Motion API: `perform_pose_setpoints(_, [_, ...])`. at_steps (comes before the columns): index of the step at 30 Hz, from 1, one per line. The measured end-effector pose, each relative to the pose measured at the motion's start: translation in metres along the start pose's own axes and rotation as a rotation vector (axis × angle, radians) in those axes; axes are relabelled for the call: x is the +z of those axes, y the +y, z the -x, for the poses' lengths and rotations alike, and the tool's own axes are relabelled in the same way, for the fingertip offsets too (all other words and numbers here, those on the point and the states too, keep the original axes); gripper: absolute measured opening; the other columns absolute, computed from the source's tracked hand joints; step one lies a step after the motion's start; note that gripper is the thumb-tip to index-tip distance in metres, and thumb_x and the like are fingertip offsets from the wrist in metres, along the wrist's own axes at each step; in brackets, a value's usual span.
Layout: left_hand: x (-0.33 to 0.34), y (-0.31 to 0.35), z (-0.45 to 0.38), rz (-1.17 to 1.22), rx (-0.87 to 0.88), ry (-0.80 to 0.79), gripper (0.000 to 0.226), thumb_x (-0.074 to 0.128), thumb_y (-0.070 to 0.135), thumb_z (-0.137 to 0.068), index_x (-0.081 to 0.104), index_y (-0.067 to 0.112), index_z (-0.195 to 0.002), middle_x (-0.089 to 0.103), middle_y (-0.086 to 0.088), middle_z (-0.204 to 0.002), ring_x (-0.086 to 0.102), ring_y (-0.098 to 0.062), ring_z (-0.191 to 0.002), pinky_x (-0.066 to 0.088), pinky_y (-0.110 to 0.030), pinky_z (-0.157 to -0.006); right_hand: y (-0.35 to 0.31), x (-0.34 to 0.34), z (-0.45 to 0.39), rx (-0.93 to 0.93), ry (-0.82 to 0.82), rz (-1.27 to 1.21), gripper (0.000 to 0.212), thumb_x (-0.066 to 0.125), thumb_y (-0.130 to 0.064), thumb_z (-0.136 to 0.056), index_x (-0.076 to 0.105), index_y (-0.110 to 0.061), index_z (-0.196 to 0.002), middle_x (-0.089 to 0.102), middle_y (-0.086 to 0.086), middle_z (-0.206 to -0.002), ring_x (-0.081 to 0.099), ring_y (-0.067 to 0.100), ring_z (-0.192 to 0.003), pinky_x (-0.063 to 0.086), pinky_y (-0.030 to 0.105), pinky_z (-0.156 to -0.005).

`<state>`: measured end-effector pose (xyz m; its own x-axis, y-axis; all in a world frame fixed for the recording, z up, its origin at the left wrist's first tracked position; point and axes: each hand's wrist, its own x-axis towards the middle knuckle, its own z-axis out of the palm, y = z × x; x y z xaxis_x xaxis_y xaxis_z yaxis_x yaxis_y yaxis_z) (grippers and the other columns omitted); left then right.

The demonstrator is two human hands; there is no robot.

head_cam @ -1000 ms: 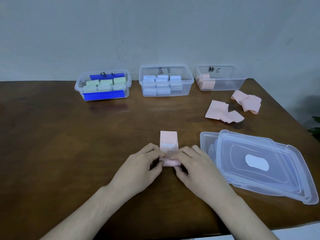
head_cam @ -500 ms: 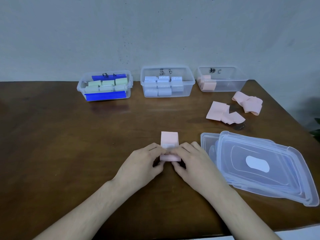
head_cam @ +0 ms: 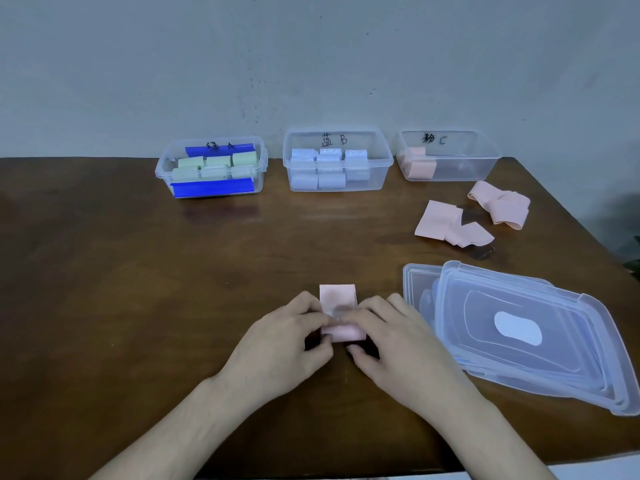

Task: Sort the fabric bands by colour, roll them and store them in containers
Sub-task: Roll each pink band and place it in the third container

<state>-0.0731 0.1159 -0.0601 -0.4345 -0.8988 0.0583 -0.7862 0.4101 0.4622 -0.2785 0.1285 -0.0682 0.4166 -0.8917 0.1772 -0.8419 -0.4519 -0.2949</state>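
Both hands, left (head_cam: 287, 336) and right (head_cam: 388, 336), pinch the soft pink band (head_cam: 341, 317) at lower centre; grip its roll ends, or it springs loose.

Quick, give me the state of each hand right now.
Left hand: fingers curled, pinching the pink band it is rolling.
Right hand: likewise pinching the same pink band.

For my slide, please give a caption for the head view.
Both hands roll a pink band on the table.
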Motion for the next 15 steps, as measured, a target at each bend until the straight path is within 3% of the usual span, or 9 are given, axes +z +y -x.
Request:
perform_pose_setpoints(4, [0.000,0.000,0.000,0.037,0.003,0.035,0.031,0.054,0.039,-0.096,0.060,0.036,-0.126,0.043,0.025,-0.114,0.054,-0.004,-0.081,0.048,-0.016,-0.069,0.003,0.004,-0.004,0.022,0.022,-0.007,0.027,0.065,-0.033,-0.091,0.062,-0.036,-0.118,0.056,-0.018,-0.110,0.042,0.005,-0.097,0.049,0.029,-0.085])
perform_pose_setpoints(7, [-0.001,0.002,0.001,0.036,0.028,0.120,0.022,0.060,0.036,-0.092,0.064,0.031,-0.113,0.050,0.021,-0.109,0.053,-0.002,-0.072,0.046,-0.012,-0.062,0.005,0.002,-0.008,0.030,-0.005,-0.039,0.028,0.058,-0.037,-0.096,0.062,-0.037,-0.123,0.056,-0.020,-0.116,0.039,0.003,-0.100,0.046,0.026,-0.090])
perform_pose_setpoints(10, [0.000,0.003,-0.002,0.005,0.053,0.094,0.019,0.066,0.033,-0.090,0.067,0.032,-0.109,0.056,0.020,-0.108,0.050,0.004,-0.066,0.042,-0.007,-0.060,0.006,0.000,-0.011,0.025,-0.021,-0.048,0.033,0.053,-0.040,-0.097,0.060,-0.038,-0.129,0.054,-0.022,-0.119,0.035,0.002,-0.102,0.041,0.024,-0.093])
perform_pose_setpoints(15, [-0.002,-0.001,-0.010,0.002,0.027,0.104,0.022,0.062,0.033,-0.093,0.069,0.033,-0.114,0.057,0.021,-0.112,0.051,0.006,-0.070,0.043,-0.007,-0.064,0.008,0.000,-0.017,0.023,0.076,-0.015,0.031,0.064,-0.036,-0.091,0.063,-0.035,-0.122,0.055,-0.017,-0.113,0.035,0.003,-0.097,0.040,0.022,-0.083])
